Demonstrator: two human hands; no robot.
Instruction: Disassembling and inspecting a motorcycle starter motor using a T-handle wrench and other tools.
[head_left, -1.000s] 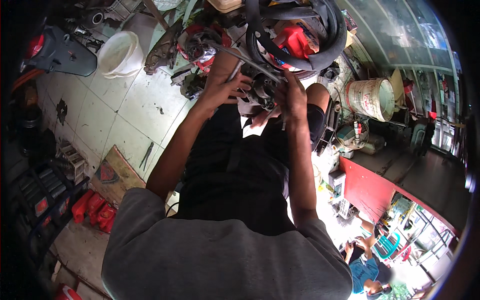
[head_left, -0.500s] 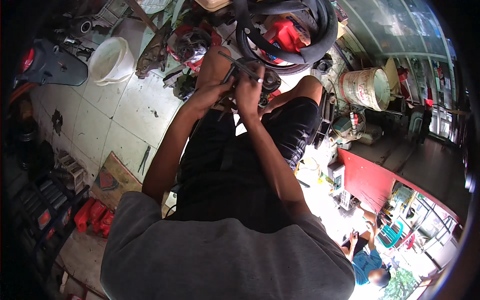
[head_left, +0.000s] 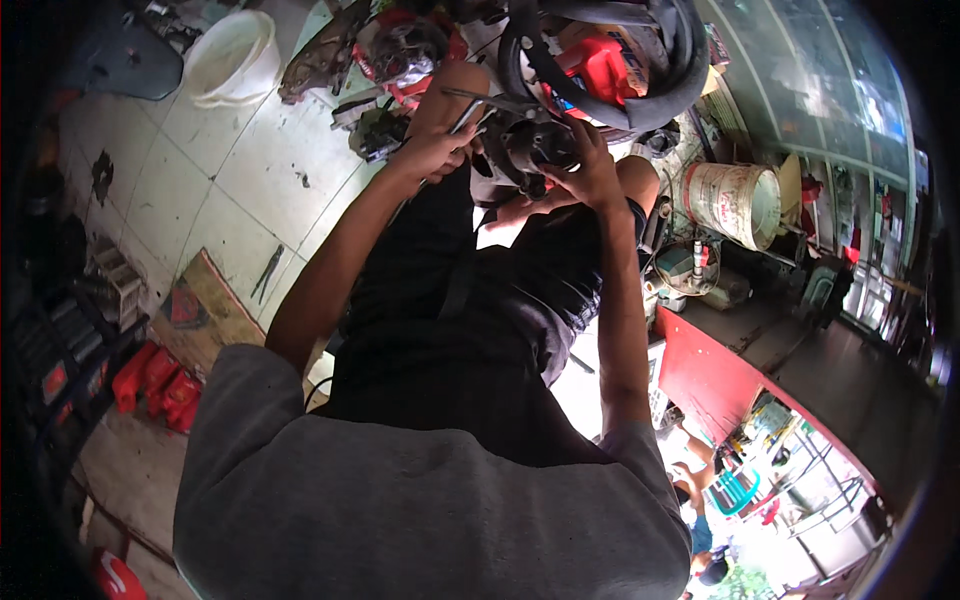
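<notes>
My left hand [head_left: 428, 155] is closed round long metal tools [head_left: 464, 114], one bar angled up to the right above a dark metal mechanical part [head_left: 530, 148]. My right hand [head_left: 590, 170] has its fingers curled at the right side of that part, gripping it; its fingertips are partly hidden. The part sits between my knees, near my bare foot [head_left: 508, 212], with its lower side hard to make out. Just behind it lie coiled black rubber tubes [head_left: 690, 70] round a red jug [head_left: 600, 62].
A white bucket [head_left: 232, 60], greasy parts [head_left: 380, 135] and red containers [head_left: 165, 385] stand around me on tiles [head_left: 250, 190]. At right are a paint bucket [head_left: 725, 200], glass panels [head_left: 790, 60] and a red panel [head_left: 700, 365]. Another person [head_left: 705, 530] is at lower right.
My right hand moved left over the part half a second ago and is now back at its right side. Both hands sit slightly higher in view; the surroundings have shifted with my head.
</notes>
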